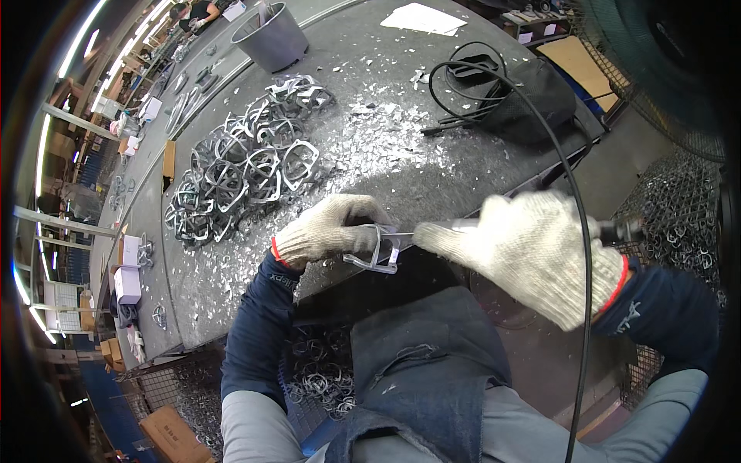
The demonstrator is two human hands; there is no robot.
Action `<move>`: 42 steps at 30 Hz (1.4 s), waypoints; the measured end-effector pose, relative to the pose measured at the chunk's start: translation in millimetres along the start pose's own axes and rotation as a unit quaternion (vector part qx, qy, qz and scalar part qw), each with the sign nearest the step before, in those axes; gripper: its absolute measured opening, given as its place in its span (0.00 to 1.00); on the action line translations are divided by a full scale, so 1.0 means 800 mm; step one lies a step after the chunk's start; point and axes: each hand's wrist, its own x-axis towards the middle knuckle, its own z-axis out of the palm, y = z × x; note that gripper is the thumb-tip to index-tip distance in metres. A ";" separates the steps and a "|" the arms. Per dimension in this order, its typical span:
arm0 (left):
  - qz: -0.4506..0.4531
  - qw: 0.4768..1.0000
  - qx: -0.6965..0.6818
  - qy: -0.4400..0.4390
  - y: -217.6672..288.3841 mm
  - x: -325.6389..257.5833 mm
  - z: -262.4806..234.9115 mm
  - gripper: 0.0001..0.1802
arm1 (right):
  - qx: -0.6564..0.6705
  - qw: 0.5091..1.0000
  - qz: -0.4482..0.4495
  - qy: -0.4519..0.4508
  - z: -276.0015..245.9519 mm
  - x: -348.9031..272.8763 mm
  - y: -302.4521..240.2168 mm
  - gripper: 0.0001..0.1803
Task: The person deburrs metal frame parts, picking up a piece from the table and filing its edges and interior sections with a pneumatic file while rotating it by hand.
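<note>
My left hand (332,226), in a whitish knit glove with a red cuff edge, is closed on a squarish metal frame (377,261) just off the table's near edge. My right hand (532,251), gloved alike and partly blurred, is wrapped round a slim silver hand tool (465,224). A thin tip reaches from that tool to the frame near my left fingers, and its rear end sticks out past the right glove. The tool's exact kind is hidden by the hand. Beyond my left hand lies a heap of similar metal frames (262,162).
Metal flakes (386,139) litter the dark table. At its back stand a grey bucket (270,38) and white paper (423,19). A black hose (580,309) crosses beside my right hand from a black bag (532,100). A fan (664,69) stands right; wire baskets (671,216) hold more frames.
</note>
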 end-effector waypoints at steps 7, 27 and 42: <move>0.012 0.999 0.027 0.042 -0.005 -0.009 0.003 0.25 | 0.031 0.999 0.008 -0.019 0.009 -0.016 0.009 0.34; 0.025 0.993 -0.036 0.112 0.000 -0.024 0.036 0.23 | 0.438 0.854 0.132 -0.249 0.061 -0.032 0.004 0.48; 0.145 0.871 0.434 0.181 -0.009 -0.023 0.030 0.41 | 0.159 0.976 0.105 -0.108 0.118 -0.029 0.002 0.42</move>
